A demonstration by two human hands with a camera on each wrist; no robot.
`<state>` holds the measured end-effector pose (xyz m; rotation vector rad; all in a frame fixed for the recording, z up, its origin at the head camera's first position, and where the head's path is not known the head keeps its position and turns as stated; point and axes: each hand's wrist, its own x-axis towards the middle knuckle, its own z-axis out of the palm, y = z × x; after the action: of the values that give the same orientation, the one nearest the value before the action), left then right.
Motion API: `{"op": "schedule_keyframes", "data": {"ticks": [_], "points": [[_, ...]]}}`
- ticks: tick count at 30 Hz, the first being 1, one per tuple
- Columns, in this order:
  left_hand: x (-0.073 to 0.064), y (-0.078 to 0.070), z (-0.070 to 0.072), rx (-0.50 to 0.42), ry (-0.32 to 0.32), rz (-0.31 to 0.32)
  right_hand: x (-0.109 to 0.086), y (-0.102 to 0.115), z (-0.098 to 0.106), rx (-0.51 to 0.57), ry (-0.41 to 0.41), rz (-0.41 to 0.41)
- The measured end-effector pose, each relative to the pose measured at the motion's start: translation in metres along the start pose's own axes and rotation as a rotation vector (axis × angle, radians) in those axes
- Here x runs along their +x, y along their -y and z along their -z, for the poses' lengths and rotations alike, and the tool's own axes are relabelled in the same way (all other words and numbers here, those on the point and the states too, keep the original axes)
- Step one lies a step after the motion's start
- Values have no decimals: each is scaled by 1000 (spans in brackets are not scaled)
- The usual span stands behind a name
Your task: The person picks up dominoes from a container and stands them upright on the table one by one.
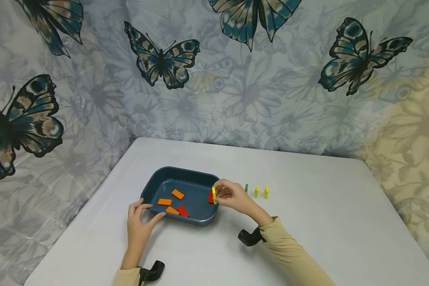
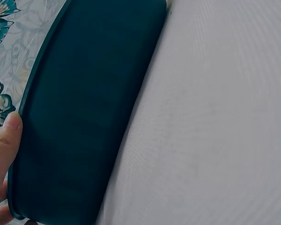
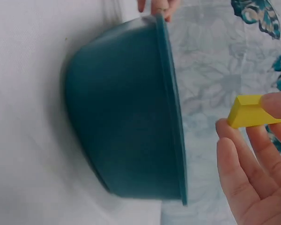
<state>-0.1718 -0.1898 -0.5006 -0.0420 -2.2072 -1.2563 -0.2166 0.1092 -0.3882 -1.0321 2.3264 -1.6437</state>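
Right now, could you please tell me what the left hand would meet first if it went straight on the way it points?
The dark blue, rounded rectangular tray, most likely: the left hand touches its rim, with no visible gap between.

At the head view's centre, a slim yellow block partly hides a flat red block. Right-wrist view: the right hand, lower right, is cut off by the edge. Left-wrist view: the dark teal, round-cornered tray overruns the top, its inside hidden.

Grey floral backdrop, teal-and-black printed butterflies, white tabletop
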Motion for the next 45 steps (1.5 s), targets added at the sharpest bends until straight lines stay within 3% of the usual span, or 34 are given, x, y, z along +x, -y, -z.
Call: {"op": "schedule_keyframes", "data": {"ticks": [20, 27, 31, 37, 45], "points": [[-1, 1, 3, 17, -21, -23, -48, -22, 69, -146, -283, -6], [4, 4, 0, -2, -6, -50, -70, -54, 93, -354, -432, 55], [3, 6, 0, 3, -9, -36, -80, -69, 102, -378, -486, 24], [4, 5, 0, 6, -5, -39, -92, -90, 109, -409, -493, -117], [3, 5, 0, 6, -4, -41, -101, -102, 107, -429, -355, -266]]}}
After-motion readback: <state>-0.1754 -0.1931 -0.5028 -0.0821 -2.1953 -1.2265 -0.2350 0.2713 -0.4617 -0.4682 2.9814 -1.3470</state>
